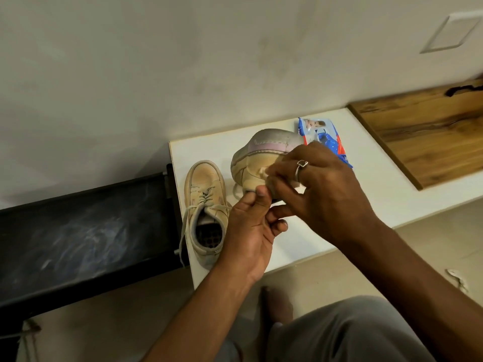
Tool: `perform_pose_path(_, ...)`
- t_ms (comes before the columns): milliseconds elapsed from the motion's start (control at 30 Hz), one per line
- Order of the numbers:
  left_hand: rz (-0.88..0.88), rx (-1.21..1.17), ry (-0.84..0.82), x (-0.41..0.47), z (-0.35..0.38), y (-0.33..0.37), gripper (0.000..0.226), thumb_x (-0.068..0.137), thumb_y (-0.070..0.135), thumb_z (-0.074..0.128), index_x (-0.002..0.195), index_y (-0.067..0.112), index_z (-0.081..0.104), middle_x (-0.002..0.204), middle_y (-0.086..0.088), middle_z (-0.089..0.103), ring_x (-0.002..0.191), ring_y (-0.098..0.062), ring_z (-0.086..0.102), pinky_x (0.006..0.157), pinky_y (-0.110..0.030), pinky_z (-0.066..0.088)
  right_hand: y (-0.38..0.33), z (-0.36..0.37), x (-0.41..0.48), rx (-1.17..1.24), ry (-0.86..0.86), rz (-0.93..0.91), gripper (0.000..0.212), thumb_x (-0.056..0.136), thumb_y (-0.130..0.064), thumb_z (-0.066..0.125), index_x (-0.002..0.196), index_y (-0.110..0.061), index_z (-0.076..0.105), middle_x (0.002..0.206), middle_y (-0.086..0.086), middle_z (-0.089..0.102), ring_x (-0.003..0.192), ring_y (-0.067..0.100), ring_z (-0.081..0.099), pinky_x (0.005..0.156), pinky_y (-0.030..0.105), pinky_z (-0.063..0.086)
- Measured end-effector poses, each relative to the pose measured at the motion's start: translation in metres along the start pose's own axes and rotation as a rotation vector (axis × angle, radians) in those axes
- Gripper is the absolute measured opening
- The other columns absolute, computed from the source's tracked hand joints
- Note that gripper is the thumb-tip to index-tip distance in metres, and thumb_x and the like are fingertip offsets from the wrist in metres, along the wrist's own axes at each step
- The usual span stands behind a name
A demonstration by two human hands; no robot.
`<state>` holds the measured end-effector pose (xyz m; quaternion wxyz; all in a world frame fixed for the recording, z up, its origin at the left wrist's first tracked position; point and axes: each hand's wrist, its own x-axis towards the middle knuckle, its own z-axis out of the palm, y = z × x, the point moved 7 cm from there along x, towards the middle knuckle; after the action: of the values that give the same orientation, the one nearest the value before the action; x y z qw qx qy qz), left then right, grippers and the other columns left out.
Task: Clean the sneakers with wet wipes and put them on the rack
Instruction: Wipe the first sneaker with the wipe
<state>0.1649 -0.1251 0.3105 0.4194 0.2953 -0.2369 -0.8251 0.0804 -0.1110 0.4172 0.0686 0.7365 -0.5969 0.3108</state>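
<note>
Two tan sneakers are on a white table (pixel 308 239). One sneaker (pixel 205 205) stands upright at the left, laces loose. The other sneaker (pixel 254 158) is tipped up with its pale sole facing away from me. My left hand (pixel 248 228) grips this tilted sneaker from below, thumb on its side. My right hand (pixel 311 184), wearing a ring, pinches a crumpled wet wipe (pixel 265 172) against the shoe's side. The blue and white wipes pack (pixel 324 137) lies just behind the shoe, partly hidden by my right hand.
A black rack (pixel 78 231) stands to the left of the table, touching its edge. A wooden board (pixel 428 134) lies at the back right. A wall runs behind. My knee in grey trousers (pixel 347 330) is below, and a crumpled scrap (pixel 456 279) lies on the floor.
</note>
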Motion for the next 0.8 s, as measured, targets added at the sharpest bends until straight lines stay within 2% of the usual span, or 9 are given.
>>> perform_pose_path(100, -0.011, 0.008, 0.027, 0.0, -0.001, -0.001, 0.019, 0.089, 0.028, 0.056, 0.1, 0.014, 0.059, 0.095, -0.004, 0.066, 0.065, -0.012, 0.068, 0.049, -0.018, 0.044, 0.014, -0.009, 0.004, 0.036, 0.088, 0.076, 0.011, 0.092, -0.016, 0.069, 0.097, -0.011, 0.077, 0.092, 0.005, 0.069, 0.086, 0.024, 0.062, 0.07, 0.043, 0.053)
perform_pose_path(167, 0.007, -0.003, 0.013, 0.0, -0.002, 0.0, 0.011, 0.095, 0.022, 0.052, 0.098, 0.017, 0.062, 0.088, 0.001, 0.069, 0.063, -0.008, 0.065, 0.049, -0.018, 0.043, 0.004, 0.001, 0.0, 0.051, 0.047, 0.045, 0.012, 0.092, -0.018, 0.068, 0.096, -0.011, 0.077, 0.092, 0.005, 0.068, 0.086, 0.024, 0.062, 0.071, 0.041, 0.052)
perform_pose_path(233, 0.009, 0.005, 0.005, 0.0, -0.003, -0.001, 0.014, 0.098, 0.018, 0.05, 0.097, 0.018, 0.064, 0.083, 0.004, 0.069, 0.061, -0.006, 0.06, 0.049, -0.018, 0.042, -0.004, 0.006, -0.003, 0.047, 0.011, -0.006, 0.015, 0.092, -0.02, 0.067, 0.098, -0.011, 0.077, 0.092, 0.005, 0.068, 0.086, 0.023, 0.062, 0.071, 0.04, 0.051)
perform_pose_path(367, 0.002, 0.016, 0.035, 0.002, -0.004, -0.004, 0.016, 0.091, 0.026, 0.057, 0.101, 0.014, 0.063, 0.089, -0.002, 0.065, 0.059, -0.009, 0.053, 0.053, -0.019, 0.044, 0.012, -0.005, 0.003, 0.052, 0.077, 0.069, 0.013, 0.092, -0.017, 0.068, 0.099, -0.01, 0.077, 0.093, 0.006, 0.068, 0.086, 0.025, 0.062, 0.068, 0.044, 0.053)
perform_pose_path(500, 0.016, 0.063, 0.028, 0.002, -0.006, -0.006, 0.016, 0.099, 0.016, 0.052, 0.101, 0.018, 0.067, 0.092, 0.0, 0.071, 0.074, -0.011, 0.062, 0.064, -0.025, 0.046, -0.004, 0.005, 0.001, 0.017, -0.031, -0.028, 0.017, 0.093, -0.021, 0.065, 0.097, -0.011, 0.077, 0.091, 0.006, 0.067, 0.083, 0.027, 0.061, 0.067, 0.043, 0.052)
perform_pose_path(600, 0.029, 0.067, 0.041, 0.001, -0.004, -0.005, 0.015, 0.092, 0.023, 0.057, 0.099, 0.018, 0.069, 0.091, -0.001, 0.07, 0.074, -0.012, 0.061, 0.065, -0.025, 0.045, 0.008, -0.007, 0.006, 0.002, 0.045, 0.044, 0.013, 0.091, -0.018, 0.067, 0.096, -0.011, 0.077, 0.091, 0.006, 0.068, 0.084, 0.027, 0.061, 0.065, 0.043, 0.053)
perform_pose_path(700, 0.055, 0.052, 0.061, 0.0, -0.005, -0.006, 0.023, 0.099, 0.01, 0.052, 0.097, 0.02, 0.073, 0.097, -0.003, 0.07, 0.088, -0.017, 0.059, 0.076, -0.031, 0.041, -0.008, 0.004, 0.001, -0.029, -0.037, -0.041, 0.013, 0.092, -0.019, 0.066, 0.094, -0.011, 0.077, 0.089, 0.006, 0.067, 0.081, 0.028, 0.06, 0.065, 0.044, 0.052)
perform_pose_path(800, 0.054, 0.068, 0.069, -0.001, -0.005, -0.005, 0.022, 0.101, 0.014, 0.051, 0.093, 0.019, 0.071, 0.089, 0.0, 0.068, 0.076, -0.015, 0.056, 0.065, -0.027, 0.037, 0.0, -0.005, 0.005, -0.031, 0.021, 0.004, 0.013, 0.091, -0.018, 0.066, 0.093, -0.01, 0.077, 0.088, 0.006, 0.068, 0.081, 0.028, 0.06, 0.066, 0.043, 0.052)
